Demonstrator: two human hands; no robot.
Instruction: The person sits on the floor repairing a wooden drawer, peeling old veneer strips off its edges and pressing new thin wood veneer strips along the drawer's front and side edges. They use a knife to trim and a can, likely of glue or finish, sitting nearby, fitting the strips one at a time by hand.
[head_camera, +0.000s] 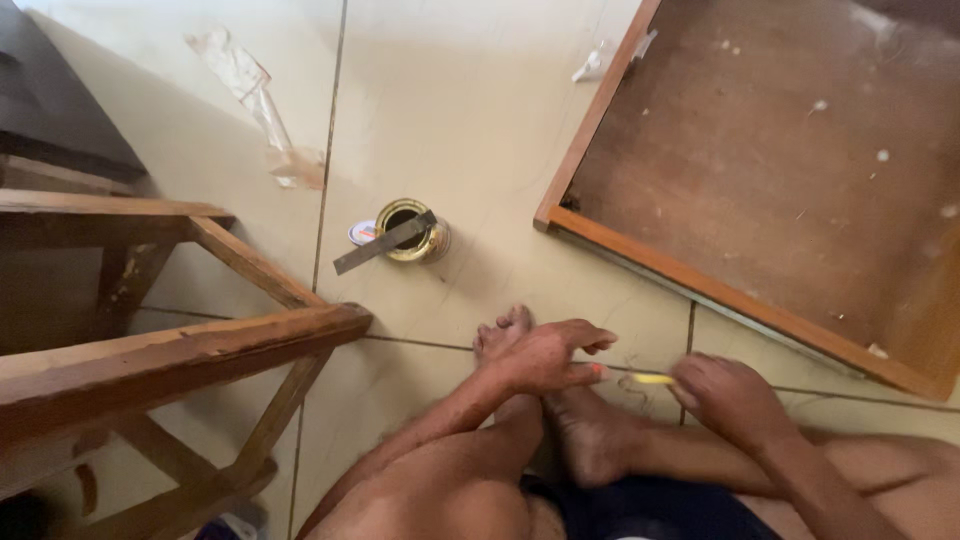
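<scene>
I sit on a tiled floor with my legs crossed and my bare feet in front of me. My left hand (545, 355) rests over my foot, fingers curled, pinching the end of a thin yellow strip (640, 378). My right hand (728, 398) grips the other end of that strip, low over the floor. The strip is blurred and mostly hidden between the hands.
An open metal tin (410, 232) stands on the tiles ahead with a flat metal blade (383, 243) across its rim and a small lid (361, 232) beside it. A wooden panel with a frame (700, 282) lies at right. A wooden stool frame (180, 360) stands at left.
</scene>
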